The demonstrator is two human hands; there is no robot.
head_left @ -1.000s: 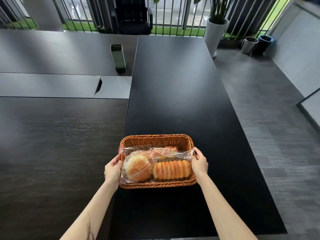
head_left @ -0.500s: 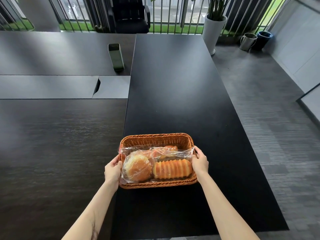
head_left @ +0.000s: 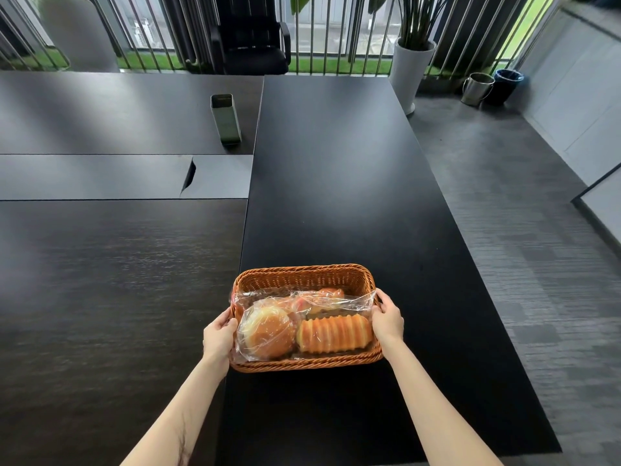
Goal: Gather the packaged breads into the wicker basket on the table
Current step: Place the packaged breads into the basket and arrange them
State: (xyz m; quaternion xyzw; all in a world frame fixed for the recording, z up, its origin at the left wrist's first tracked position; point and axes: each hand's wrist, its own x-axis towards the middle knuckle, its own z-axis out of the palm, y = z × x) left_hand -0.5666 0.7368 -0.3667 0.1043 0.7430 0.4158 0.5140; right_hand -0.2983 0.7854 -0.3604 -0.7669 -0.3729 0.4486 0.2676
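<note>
We see one wicker basket (head_left: 304, 280) on the black surface (head_left: 336, 179), near its front edge. Inside we count at least three packaged breads in clear plastic: a round bun (head_left: 267, 334) at front left, a ridged loaf (head_left: 334, 332) just beside it at front right, and a reddish one (head_left: 331, 293) behind, partly hidden. Our left hand (head_left: 218, 338) is closed on the basket's left rim; our right hand (head_left: 386, 319) is closed on its right rim. One metal tin (head_left: 225, 122) stands well apart on the neighbouring surface.
</note>
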